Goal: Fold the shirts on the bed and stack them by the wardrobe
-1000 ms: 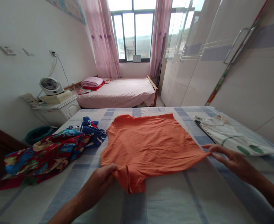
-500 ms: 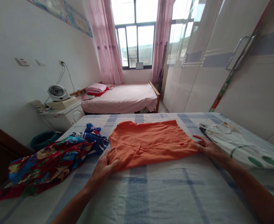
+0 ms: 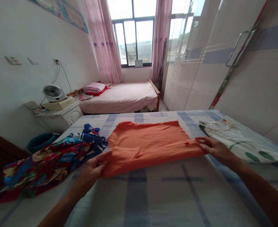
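An orange shirt (image 3: 150, 142) lies folded across the middle of a checked blue and white bedsheet (image 3: 157, 195). My left hand (image 3: 92, 170) pinches the shirt's near left corner, thumb on top. My right hand (image 3: 213, 148) grips the shirt's near right corner, fingers closed on the cloth. The folded near edge runs between the two hands.
A heap of red, blue and patterned clothes (image 3: 46, 157) lies at the left. A folded white garment with green dots (image 3: 243, 142) rests at the right. Behind are a pink single bed (image 3: 122, 96), a small fan (image 3: 52, 93) on a white cabinet, and wardrobe doors (image 3: 224, 63) along the right.
The shirt's lower part has been folded up over itself, so it now lies as a shorter band. Both hands moved away from me with the cloth and now hold the near corners.
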{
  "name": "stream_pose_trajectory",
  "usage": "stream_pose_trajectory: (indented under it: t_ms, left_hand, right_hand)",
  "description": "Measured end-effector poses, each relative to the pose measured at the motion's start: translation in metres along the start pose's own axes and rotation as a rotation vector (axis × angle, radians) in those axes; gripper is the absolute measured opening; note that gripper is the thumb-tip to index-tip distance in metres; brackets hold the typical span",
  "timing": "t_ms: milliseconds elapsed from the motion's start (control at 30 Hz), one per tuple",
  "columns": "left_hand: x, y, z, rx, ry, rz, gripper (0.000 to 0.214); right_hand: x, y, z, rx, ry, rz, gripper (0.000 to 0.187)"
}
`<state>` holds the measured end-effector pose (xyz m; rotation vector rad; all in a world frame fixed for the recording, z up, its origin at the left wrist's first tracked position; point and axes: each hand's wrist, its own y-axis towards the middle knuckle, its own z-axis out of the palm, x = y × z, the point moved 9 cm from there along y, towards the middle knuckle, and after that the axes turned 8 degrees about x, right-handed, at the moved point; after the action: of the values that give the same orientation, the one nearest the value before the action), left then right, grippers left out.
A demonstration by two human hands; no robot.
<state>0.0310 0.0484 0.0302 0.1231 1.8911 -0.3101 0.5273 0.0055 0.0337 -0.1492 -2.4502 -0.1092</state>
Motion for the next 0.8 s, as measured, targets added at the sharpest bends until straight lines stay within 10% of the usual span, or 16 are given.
stream_pose_trajectory:
  t_ms: [200,433,600,800]
  left_hand:
    - [0.024,0.004,0.013,0.133,0.038,-0.075,0.054]
    - [0.009,0.010,0.004,0.012,0.367,0.017,0.039]
    - [-0.030,0.006,0.015,-0.146,0.845,0.357,0.031]
    - [-0.026,0.006,0.063,0.163,1.016,0.666,0.032]
  right_hand:
    - [0.028,-0.015,0.009,-0.152,-0.274,-0.106,0.036]
    - [0.066,-0.015,0.063,0.124,-0.245,-0.304,0.027]
    - [0.076,-0.003,0.065,0.111,-0.318,-0.265,0.027]
    - [0.121,-0.007,0.092,0.298,-0.256,-0.389,0.027]
